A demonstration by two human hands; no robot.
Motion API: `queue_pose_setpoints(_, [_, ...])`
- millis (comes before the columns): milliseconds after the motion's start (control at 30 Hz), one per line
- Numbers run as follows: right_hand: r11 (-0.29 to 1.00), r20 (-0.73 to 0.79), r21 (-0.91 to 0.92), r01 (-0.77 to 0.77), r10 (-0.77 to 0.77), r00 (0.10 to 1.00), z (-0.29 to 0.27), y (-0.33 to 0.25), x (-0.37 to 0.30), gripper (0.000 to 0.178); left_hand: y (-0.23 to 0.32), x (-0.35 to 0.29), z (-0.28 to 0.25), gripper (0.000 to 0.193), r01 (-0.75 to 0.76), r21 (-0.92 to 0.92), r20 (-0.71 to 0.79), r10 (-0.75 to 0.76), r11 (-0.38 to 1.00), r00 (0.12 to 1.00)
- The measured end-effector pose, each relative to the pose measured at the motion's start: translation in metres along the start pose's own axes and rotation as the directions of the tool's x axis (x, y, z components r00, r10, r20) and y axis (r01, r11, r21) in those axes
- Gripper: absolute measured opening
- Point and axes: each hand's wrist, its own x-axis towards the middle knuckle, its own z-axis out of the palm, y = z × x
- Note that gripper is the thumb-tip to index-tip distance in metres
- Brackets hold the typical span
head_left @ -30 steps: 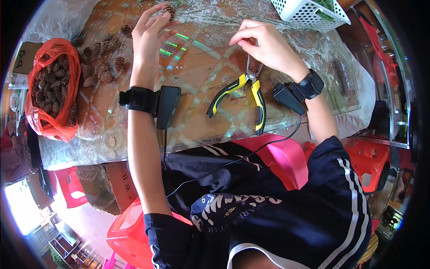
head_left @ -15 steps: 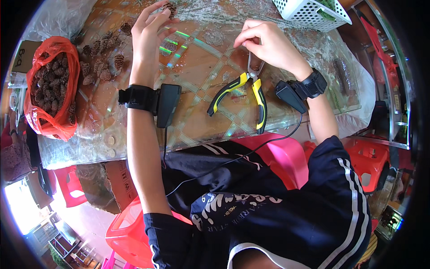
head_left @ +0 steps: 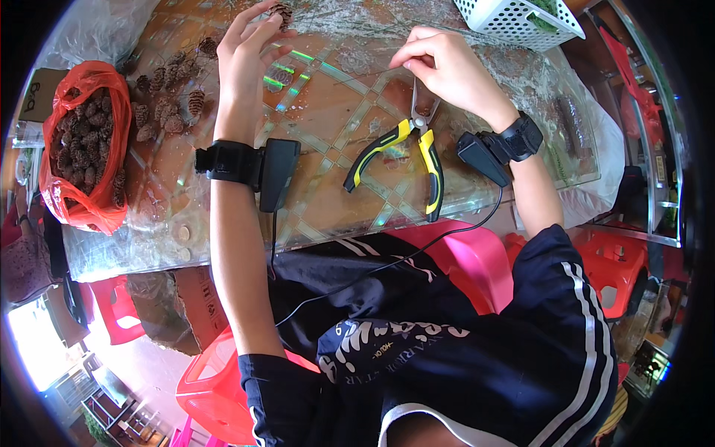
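Note:
At the far edge of the view, my left hand (head_left: 244,48) pinches a small brown pine cone (head_left: 281,15) between its fingertips. My right hand (head_left: 447,67) is closed in a pinch farther right, over the table. Whatever lies between its fingertips is too thin or hidden to make out. Just below that hand rest pliers (head_left: 421,127) with yellow-and-black handles, their jaws pointing away from me and partly covered by the hand. Several loose pine cones (head_left: 170,104) lie left of my left hand, some with thin wires.
A red plastic bag (head_left: 56,175) full of pine cones stands at the table's left. At the far right is a white perforated basket (head_left: 514,31) holding green sprigs. A clear sheet covers the patterned table (head_left: 328,201). A black cable (head_left: 387,261) runs between my wrist devices.
My right hand has shifted slightly, its fingertips straightening a little. My left hand stays almost in place with the pine cone; the pliers have not moved.

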Motion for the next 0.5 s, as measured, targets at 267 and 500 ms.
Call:
queue_pose_setpoints(267, [0.999,0.019,0.027,-0.037,0.037,0.999,0.0019,0.0,0.0,0.012,0.0002,-0.0003,-0.002,0.03,-0.001,0.014,-0.005,0.001,1.0,1.0])
queue_pose_setpoints(500, [0.998,0.076,0.049,-0.026,0.022,0.997,0.0034,-0.0016,0.0002,0.012,-0.0011,-0.0008,-0.004,0.03,0.0,0.021,-0.004,0.0,1.0,1.0])
